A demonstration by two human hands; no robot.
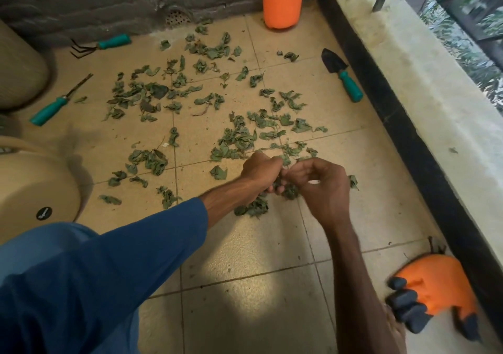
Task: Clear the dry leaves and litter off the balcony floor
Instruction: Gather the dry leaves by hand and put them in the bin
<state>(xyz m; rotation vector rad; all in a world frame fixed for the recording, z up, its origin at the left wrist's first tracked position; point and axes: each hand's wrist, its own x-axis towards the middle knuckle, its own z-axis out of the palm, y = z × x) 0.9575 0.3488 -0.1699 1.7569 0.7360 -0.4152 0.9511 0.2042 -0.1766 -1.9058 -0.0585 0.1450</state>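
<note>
Two hands pressed together, left hand (pixel 261 172) and right hand (pixel 325 190), pinch one leaf clump (pixel 287 191); brittle pieces may crumble and fall just beneath them.

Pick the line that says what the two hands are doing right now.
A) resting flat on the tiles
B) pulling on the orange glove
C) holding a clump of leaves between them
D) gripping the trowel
C: the left hand and the right hand both curl round a clump of leaves, while the trowel and the orange glove lie apart, untouched.
</note>
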